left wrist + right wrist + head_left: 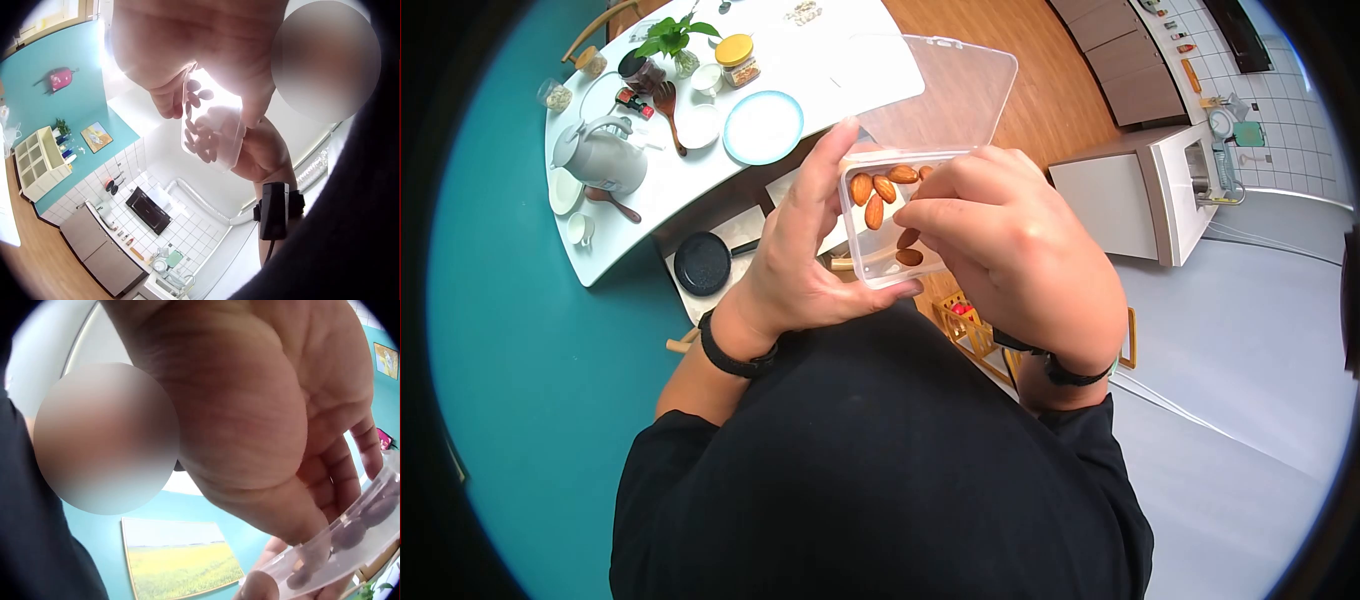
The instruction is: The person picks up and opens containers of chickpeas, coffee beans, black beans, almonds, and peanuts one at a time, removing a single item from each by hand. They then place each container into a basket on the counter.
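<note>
right hand [1035, 240] knuckles up, fingers in clear box [884, 258], grasp unclear; left hand [795, 255], fingers round its sides

Almonds [874, 211] in open clear box [856, 240]

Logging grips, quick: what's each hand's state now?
Left hand: gripping the clear box.
Right hand: fingers curled in the box; whether they pinch an almond can't be told.

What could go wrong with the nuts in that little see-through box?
The left hand holds the open box up in the air, so a tip might spill the almonds. The right hand's fingers reach inside and could nudge the box or flick an almond out. The open lid sticks out, so it might get bumped.
</note>
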Motion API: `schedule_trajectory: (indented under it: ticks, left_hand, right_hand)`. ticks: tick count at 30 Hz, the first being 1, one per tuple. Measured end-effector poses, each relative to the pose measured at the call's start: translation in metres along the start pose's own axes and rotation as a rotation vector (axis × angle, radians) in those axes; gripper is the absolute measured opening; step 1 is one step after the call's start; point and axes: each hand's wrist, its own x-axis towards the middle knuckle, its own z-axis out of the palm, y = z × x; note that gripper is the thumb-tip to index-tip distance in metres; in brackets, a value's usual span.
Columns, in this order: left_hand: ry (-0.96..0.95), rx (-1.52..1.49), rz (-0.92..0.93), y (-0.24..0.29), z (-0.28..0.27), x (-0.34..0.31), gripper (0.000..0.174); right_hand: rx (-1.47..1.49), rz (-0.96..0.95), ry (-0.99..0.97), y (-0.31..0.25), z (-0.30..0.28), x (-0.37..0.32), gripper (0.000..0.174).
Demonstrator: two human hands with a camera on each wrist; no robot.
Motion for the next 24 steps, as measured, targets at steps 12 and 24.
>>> schedule_trajectory:
  ticks: [12, 24]
  left_hand:
    - [0.007, -0.001, 0.003, 0.000, -0.002, -0.004, 0.117]
    - [0.025, -0.019, -0.033, 0.002, -0.004, -0.004, 0.119]
  right_hand:
    - [0.065, -0.065, 0.098, 0.002, 0.000, 0.002, 0.020]
    - [0.061, 0.024, 0.196, -0.003, -0.005, -0.004, 0.021]
